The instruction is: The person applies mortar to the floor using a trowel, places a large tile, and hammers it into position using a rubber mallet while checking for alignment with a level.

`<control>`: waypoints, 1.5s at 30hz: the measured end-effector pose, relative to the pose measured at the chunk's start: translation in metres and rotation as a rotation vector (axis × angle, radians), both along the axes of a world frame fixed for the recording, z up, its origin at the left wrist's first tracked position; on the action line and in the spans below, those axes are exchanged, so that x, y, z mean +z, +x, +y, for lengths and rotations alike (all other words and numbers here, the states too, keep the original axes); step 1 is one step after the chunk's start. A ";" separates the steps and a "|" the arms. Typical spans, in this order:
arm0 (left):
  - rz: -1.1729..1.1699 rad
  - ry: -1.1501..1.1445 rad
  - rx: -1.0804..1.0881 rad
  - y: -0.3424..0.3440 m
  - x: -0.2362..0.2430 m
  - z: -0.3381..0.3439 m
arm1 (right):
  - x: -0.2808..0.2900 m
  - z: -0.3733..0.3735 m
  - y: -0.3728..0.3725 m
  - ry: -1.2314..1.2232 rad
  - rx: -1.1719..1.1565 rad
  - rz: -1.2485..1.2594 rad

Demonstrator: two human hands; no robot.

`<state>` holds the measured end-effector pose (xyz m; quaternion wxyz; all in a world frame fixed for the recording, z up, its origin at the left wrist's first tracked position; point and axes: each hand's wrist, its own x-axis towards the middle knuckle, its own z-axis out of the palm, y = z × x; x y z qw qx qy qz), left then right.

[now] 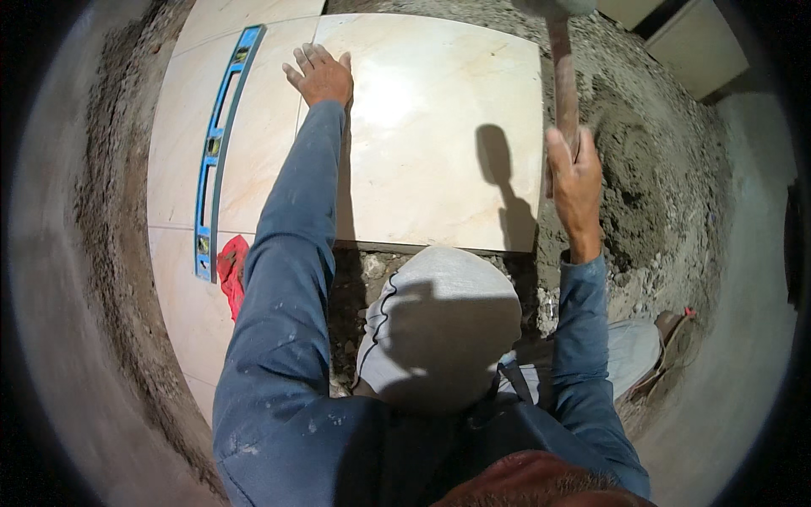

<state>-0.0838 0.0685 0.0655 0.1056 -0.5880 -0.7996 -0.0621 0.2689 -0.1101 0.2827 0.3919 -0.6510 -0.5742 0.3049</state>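
Note:
A large cream floor tile [422, 127] lies in front of me, beside other tiles on its left. My left hand [325, 78] rests flat, fingers spread, near the joint at this tile's upper left. In my right hand [578, 182] is the wooden handle of a mallet [564, 76], raised over the tile's right edge. The mallet's head is cut off by the top of the view, and its shadow falls on the tile. A blue spirit level [217, 145] lies lengthwise on the tiles to the left of my left arm.
A red cloth [231, 275] lies beside the level's near end. Wet grey mortar [629, 186] is heaped on gravel to the right of the tile. More tiles [697, 46] stand at the far right. My knee [439, 329] is at the tile's near edge.

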 end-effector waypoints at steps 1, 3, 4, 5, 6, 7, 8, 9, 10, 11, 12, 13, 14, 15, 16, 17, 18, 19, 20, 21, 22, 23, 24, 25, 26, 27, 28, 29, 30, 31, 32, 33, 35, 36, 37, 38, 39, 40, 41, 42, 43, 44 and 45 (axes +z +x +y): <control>0.110 0.049 -0.036 0.008 -0.005 -0.003 | -0.014 -0.011 0.009 0.038 -0.013 -0.022; 0.030 -0.161 -0.351 0.042 0.000 -0.012 | -0.020 -0.023 0.026 -0.086 -0.025 -0.059; -0.004 -0.268 -0.511 0.063 0.004 -0.021 | -0.020 -0.026 0.029 -0.083 -0.040 -0.037; -0.089 -0.379 -0.553 0.097 0.030 -0.035 | -0.024 -0.029 0.035 -0.083 -0.071 -0.023; -0.168 -0.494 -0.582 0.119 0.059 -0.049 | -0.027 -0.031 0.040 -0.083 -0.092 -0.004; -0.205 -0.492 -0.551 0.122 0.060 -0.054 | -0.033 -0.032 0.043 -0.063 -0.110 0.034; -0.179 -0.504 -0.539 0.122 0.061 -0.057 | -0.037 -0.033 0.044 0.006 -0.126 -0.005; -0.155 -0.515 -0.528 0.122 0.062 -0.059 | -0.040 -0.035 0.044 0.074 -0.143 -0.046; -0.121 -0.524 -0.515 0.120 0.068 -0.059 | -0.044 -0.036 0.042 0.145 -0.160 -0.080; -0.141 -0.558 -0.522 0.122 0.073 -0.059 | -0.049 -0.040 0.036 0.168 -0.202 -0.128; -0.122 -0.573 -0.521 0.124 0.072 -0.057 | -0.064 -0.042 0.037 0.017 -0.234 -0.203; -0.106 -0.583 -0.519 0.128 0.070 -0.055 | -0.090 -0.044 0.039 -0.129 -0.209 -0.163; -0.089 -0.592 -0.513 0.132 0.069 -0.052 | -0.109 -0.041 0.041 -0.274 -0.178 -0.118; -0.113 -0.608 -0.513 0.134 0.069 -0.051 | -0.111 -0.033 0.042 -0.266 -0.145 -0.167; -0.080 -0.643 -0.510 0.140 0.071 -0.049 | -0.110 -0.023 0.044 -0.250 -0.113 -0.223; -0.044 -0.672 -0.502 0.145 0.073 -0.045 | -0.102 -0.013 0.042 -0.229 -0.076 -0.276; -0.010 -0.700 -0.492 0.150 0.075 -0.041 | -0.091 -0.006 0.044 -0.236 -0.070 -0.214; 0.000 -0.724 -0.479 0.145 0.070 -0.047 | -0.073 -0.004 0.037 -0.267 -0.056 -0.139; -0.001 -0.721 -0.475 0.145 0.073 -0.044 | -0.057 -0.001 0.036 -0.275 -0.050 -0.080; -0.003 -0.718 -0.470 0.146 0.075 -0.040 | -0.056 -0.012 0.036 -0.247 -0.048 -0.144; -0.021 -0.690 -0.487 0.144 0.074 -0.042 | -0.058 -0.020 0.037 -0.175 -0.061 -0.126; -0.040 -0.663 -0.501 0.142 0.073 -0.044 | -0.061 -0.026 0.039 -0.104 -0.070 -0.107; -0.061 -0.636 -0.509 0.139 0.072 -0.043 | -0.063 -0.032 0.041 -0.035 -0.075 -0.087; -0.119 -0.603 -0.523 0.128 0.062 -0.044 | -0.055 -0.034 0.037 -0.092 -0.056 -0.068; -0.158 -0.493 -0.573 0.100 0.043 -0.050 | -0.053 -0.038 0.033 -0.099 -0.018 0.002; -0.172 -0.373 -0.610 0.090 0.032 -0.068 | -0.054 -0.042 0.035 -0.131 -0.014 0.001; -0.229 -0.269 -0.594 0.080 0.021 -0.084 | -0.065 -0.046 0.040 -0.031 -0.023 0.007; -0.271 -0.168 -0.577 0.076 0.014 -0.112 | -0.064 -0.053 0.049 -0.015 -0.016 -0.005; -0.220 -0.055 -0.495 0.063 0.005 -0.141 | -0.067 -0.057 0.055 -0.089 -0.021 -0.016; -0.242 -0.032 -0.350 0.052 0.004 -0.169 | -0.059 -0.066 0.057 -0.210 -0.043 0.042; -0.265 0.003 -0.211 0.040 0.007 -0.200 | -0.075 -0.071 0.063 -0.140 -0.030 0.005; -0.329 -0.027 -0.025 0.030 0.017 -0.222 | -0.070 -0.076 0.060 -0.263 -0.051 0.024; -0.287 0.001 0.064 -0.006 0.008 -0.264 | -0.088 -0.074 0.049 -0.269 0.001 0.023; -0.290 0.027 0.065 -0.015 0.005 -0.281 | -0.097 -0.073 0.045 -0.275 0.026 0.022; -0.277 0.025 0.065 -0.021 0.007 -0.287 | -0.094 -0.078 0.027 -0.297 0.003 0.014; -0.267 0.022 0.061 -0.022 0.007 -0.288 | -0.097 -0.081 0.014 -0.285 0.031 0.031; -0.258 0.018 0.053 -0.023 0.007 -0.291 | -0.103 -0.086 0.004 -0.272 0.055 0.047; -0.238 0.026 0.060 -0.023 0.005 -0.293 | -0.105 -0.090 -0.007 -0.253 0.074 0.064; -0.218 0.033 0.069 -0.023 0.003 -0.294 | -0.096 -0.094 -0.022 -0.269 0.090 0.099; -0.198 0.040 0.077 -0.024 0.001 -0.295 | -0.083 -0.102 -0.036 -0.300 0.101 0.036; -0.216 0.058 0.073 -0.025 -0.001 -0.295 | -0.078 -0.104 -0.050 -0.338 0.130 -0.048; -0.211 0.055 0.072 -0.024 -0.002 -0.293 | -0.075 -0.103 -0.056 -0.370 0.149 -0.137; -0.205 0.052 0.069 -0.022 -0.002 -0.291 | -0.114 -0.101 -0.049 -0.353 0.288 -0.148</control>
